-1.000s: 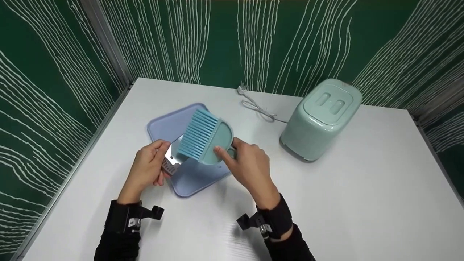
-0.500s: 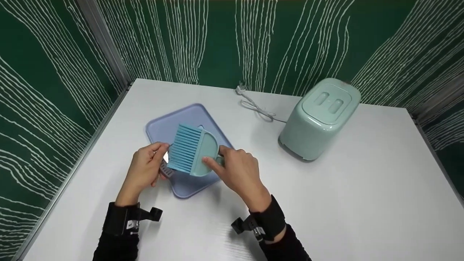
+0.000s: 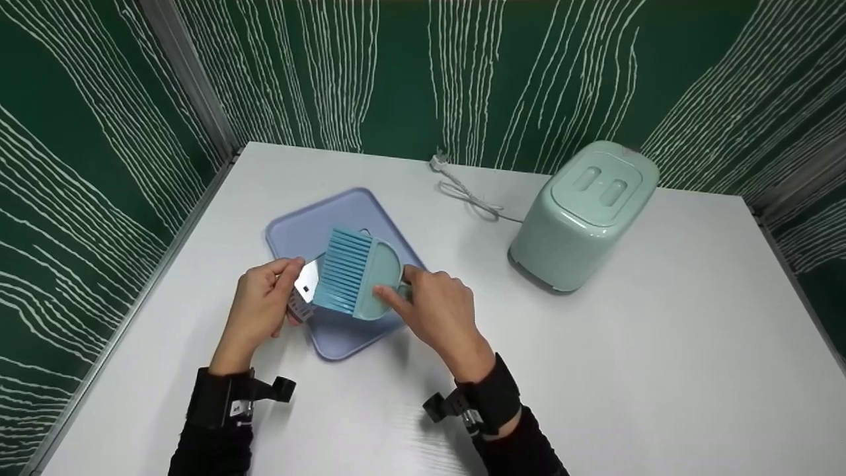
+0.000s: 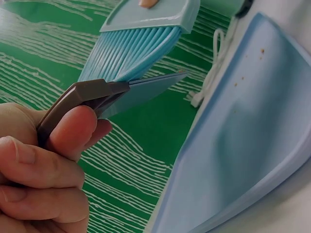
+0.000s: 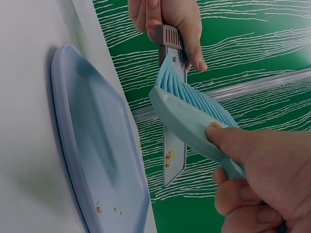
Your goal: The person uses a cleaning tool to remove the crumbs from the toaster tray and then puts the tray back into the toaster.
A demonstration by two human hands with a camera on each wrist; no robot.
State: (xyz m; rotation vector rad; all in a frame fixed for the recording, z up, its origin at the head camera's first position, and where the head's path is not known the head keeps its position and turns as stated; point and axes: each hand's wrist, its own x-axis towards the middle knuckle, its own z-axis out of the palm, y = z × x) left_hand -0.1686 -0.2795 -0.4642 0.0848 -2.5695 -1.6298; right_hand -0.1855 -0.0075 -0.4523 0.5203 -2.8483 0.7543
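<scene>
My left hand (image 3: 256, 301) grips the brown slotted end of a flat metal crumb tray (image 5: 176, 145), which it holds up over a blue-purple tray (image 3: 287, 231). In my right hand (image 3: 439, 314) is a pale green brush (image 3: 350, 274), pinched at its handle with the thumb on its body. The blue bristles touch the crumb tray near its brown end and hide part of it in the head view. Yellowish crumbs (image 5: 169, 158) lie toward the crumb tray's far end. A few more crumbs (image 4: 262, 50) dot the blue-purple tray below.
A pale green toaster (image 3: 581, 218) stands at the back right of the white table (image 3: 648, 370). Its bundled cord (image 3: 469, 198) and plug lie along the back. Green walls with white lines (image 3: 403, 79) rise behind the table and at both sides.
The brush has swung left and down over the crumb tray, then slid slightly back to the right, baring more of the metal. My left hand has shifted only a little. The toaster stays put.
</scene>
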